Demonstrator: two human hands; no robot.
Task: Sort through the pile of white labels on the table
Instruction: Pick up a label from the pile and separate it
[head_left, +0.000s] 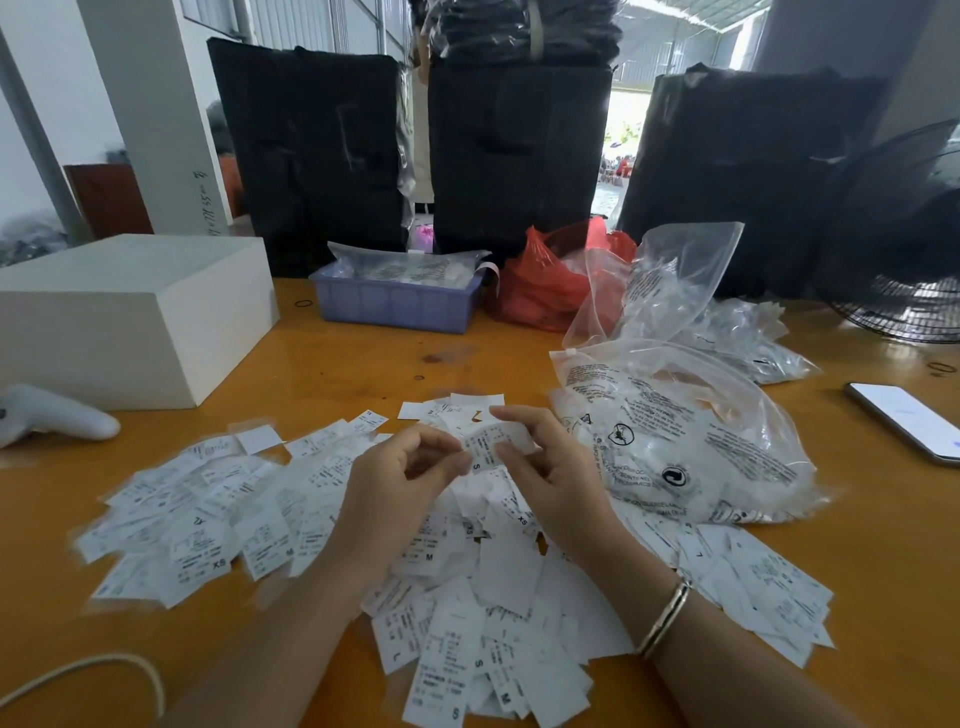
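Both hands raised just above the pile of white labels (363, 530), near the middle of the table (363, 353). Left hand (400, 488) curled, fingertips drawn toward the thumb; right hand (550, 467) with fingers bent. One label (480, 451) pinched between the two, printed side up, an "S" at its lower end. Whether the left fingertips truly grip it or merely touch its edge: cannot tell, blurred there.

Pile spread loose and overlapping from the left half of the table across to the near edge, sizes mixed: XS, S, M, L all readable here and there. No separate sorted stacks visible.

Likely trouble: forearms lying over the pile, so a sweep of either sleeve or wrist could drag labels off the near edge. Bracelet (665, 618) on the right wrist apt to snag a corner. Fan (904, 234) at the far right edge; if running, light paper would scatter. Printed plastic bag (685, 441) touching the pile's right side, so labels could slip beneath unseen.

Open room: bare wood between the pile and the white box (130, 317) at the far left, and a strip before the purple tray (395, 306). Right side crowded by bags; phone (904, 421) near the right edge.
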